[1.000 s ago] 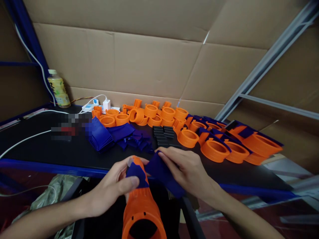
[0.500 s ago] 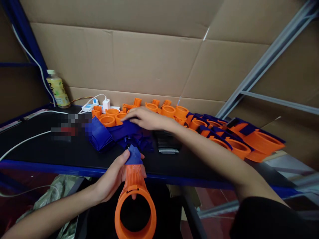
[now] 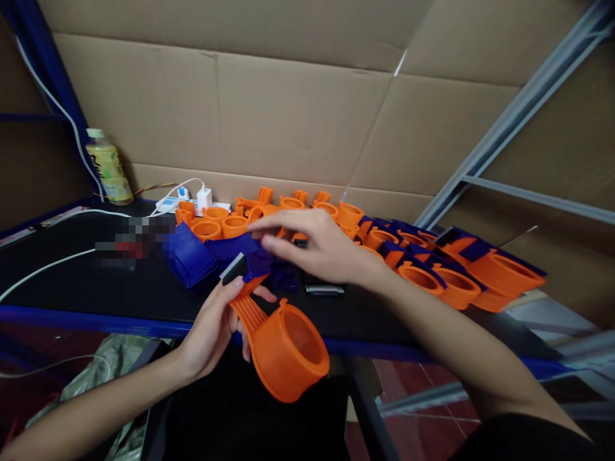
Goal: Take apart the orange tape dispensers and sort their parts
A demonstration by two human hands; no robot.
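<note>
My left hand [image 3: 218,323] is wrapped around the arm of an orange plastic ring holder [image 3: 283,358], its wide ring tilted toward the lower right. At the arm's upper end are blue sheet material and a small black piece with a pale toothed edge [image 3: 234,267], close to my left thumb. My right hand [image 3: 317,243] hovers just above that end, fingers stretched out and thumb apart. Beneath its fingertips lie loose blue sheets [image 3: 230,248]; whether it touches them I cannot tell. A stack of folded blue sheets [image 3: 192,259] lies to the left.
More orange ring holders [image 3: 206,229] stand along the back of the black table [image 3: 144,291]. Others, with blue sheets on them [image 3: 456,285], are piled at the right. Black strips [image 3: 324,288] lie mid-table. A yellow-labelled bottle [image 3: 109,169] and a power strip with white chargers [image 3: 205,197] stand behind.
My left hand has turned the orange ring holder, so its ring swung right and up and the toothed black piece shows. My right hand has come back from the blue sheets toward it.
</note>
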